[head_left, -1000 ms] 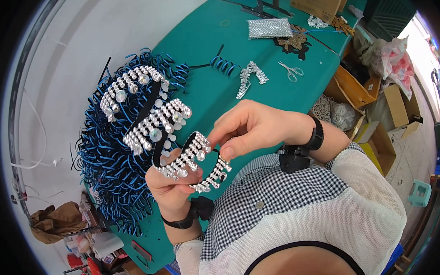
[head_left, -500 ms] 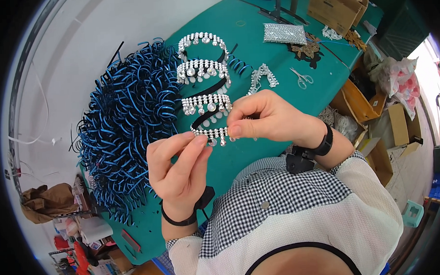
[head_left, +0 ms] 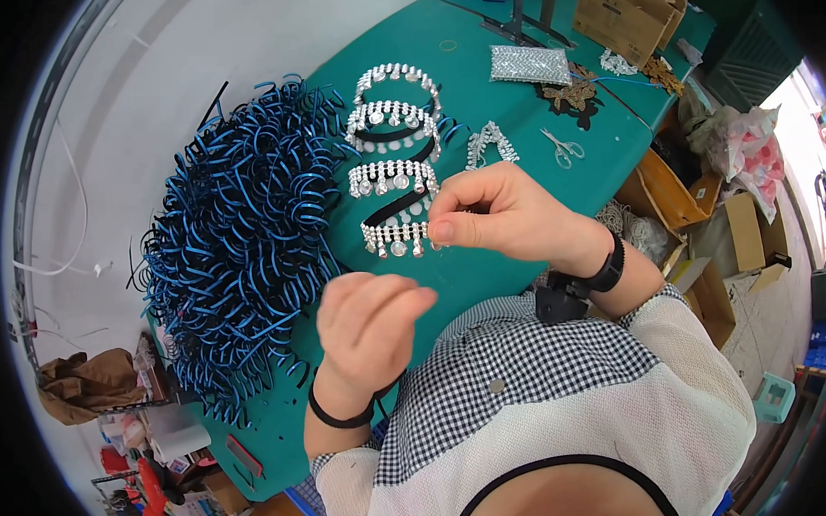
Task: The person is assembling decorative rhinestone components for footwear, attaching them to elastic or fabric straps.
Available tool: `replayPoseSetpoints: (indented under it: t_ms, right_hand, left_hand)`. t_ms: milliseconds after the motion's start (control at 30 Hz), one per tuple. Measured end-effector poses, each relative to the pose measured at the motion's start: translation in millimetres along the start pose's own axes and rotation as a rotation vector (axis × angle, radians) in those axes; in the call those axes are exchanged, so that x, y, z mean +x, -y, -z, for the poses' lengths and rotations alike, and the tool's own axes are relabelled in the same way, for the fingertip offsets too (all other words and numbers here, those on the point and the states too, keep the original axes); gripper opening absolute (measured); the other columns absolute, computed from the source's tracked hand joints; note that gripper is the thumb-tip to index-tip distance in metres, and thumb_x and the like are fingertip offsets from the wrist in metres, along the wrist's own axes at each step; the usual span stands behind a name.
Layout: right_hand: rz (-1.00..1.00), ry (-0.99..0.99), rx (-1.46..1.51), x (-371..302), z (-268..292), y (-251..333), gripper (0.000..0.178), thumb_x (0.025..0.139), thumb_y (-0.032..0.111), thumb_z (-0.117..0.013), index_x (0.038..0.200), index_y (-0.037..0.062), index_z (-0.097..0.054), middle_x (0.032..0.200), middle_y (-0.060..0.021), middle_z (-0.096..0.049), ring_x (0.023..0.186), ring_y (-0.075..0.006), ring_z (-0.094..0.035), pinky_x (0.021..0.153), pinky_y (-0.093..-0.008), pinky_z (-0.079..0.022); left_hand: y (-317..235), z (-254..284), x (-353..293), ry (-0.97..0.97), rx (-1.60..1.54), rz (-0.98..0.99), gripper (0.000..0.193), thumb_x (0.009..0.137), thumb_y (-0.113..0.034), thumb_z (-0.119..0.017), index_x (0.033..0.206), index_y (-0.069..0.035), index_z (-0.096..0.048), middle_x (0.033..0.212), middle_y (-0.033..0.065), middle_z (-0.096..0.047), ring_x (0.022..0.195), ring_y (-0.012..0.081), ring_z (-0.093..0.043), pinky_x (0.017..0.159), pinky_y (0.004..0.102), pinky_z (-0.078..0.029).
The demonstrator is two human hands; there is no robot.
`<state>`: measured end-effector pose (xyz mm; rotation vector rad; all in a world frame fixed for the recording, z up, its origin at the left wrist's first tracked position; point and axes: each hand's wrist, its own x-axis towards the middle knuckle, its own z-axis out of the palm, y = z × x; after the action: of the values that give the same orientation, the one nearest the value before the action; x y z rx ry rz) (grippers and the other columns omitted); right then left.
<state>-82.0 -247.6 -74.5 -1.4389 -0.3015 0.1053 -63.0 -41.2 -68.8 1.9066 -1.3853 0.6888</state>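
My right hand (head_left: 503, 220) pinches the right end of the nearest rhinestone-trimmed black headband (head_left: 396, 238), which rests on the green table (head_left: 481, 119). Three more finished rhinestone headbands (head_left: 392, 127) lie in a row beyond it. My left hand (head_left: 370, 323) hovers just below the headband, fingers loosely curled and holding nothing. A big heap of bare blue and black headbands (head_left: 244, 232) lies to the left of the row.
A loose piece of rhinestone trim (head_left: 491, 144), small scissors (head_left: 564, 148) and a silver rhinestone sheet (head_left: 529, 65) lie on the far part of the table. Cardboard boxes (head_left: 675, 194) and a plastic bag (head_left: 746, 151) stand at the right. Clutter sits on the floor at lower left.
My right hand has lowered the trimmed headband onto the table at the near end of the row. My left hand has let go of it and pulled back toward me.
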Motion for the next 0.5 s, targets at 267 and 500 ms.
replayPoseSetpoints:
  t_ms: [267, 500]
  right_hand:
    - [0.113, -0.036, -0.263, 6, 3, 4, 0.013, 0.079, 0.015, -0.065, 0.079, 0.002, -0.064, 0.069, 0.0005, -0.057, 0.062, -0.0054, -0.049, 0.054, -0.0214, -0.039]
    - [0.252, -0.058, -0.494, 10, 2, 8, 0.013, 0.077, 0.018, -0.068, 0.078, 0.0044, -0.065, 0.067, -0.0017, -0.056, 0.059, -0.0093, -0.05, 0.052, -0.0241, -0.038]
  left_hand:
    - [0, 17, 6, 0.066, 0.039, -0.038, 0.026, 0.06, 0.001, -0.066, 0.084, -0.006, -0.064, 0.079, 0.0042, -0.063, 0.069, 0.0201, -0.053, 0.059, 0.0281, -0.043]
    - [4, 25, 10, 0.05, 0.0, -0.014, 0.028, 0.06, 0.001, -0.067, 0.087, -0.004, -0.065, 0.089, 0.0076, -0.064, 0.068, 0.0189, -0.054, 0.059, 0.0269, -0.045]
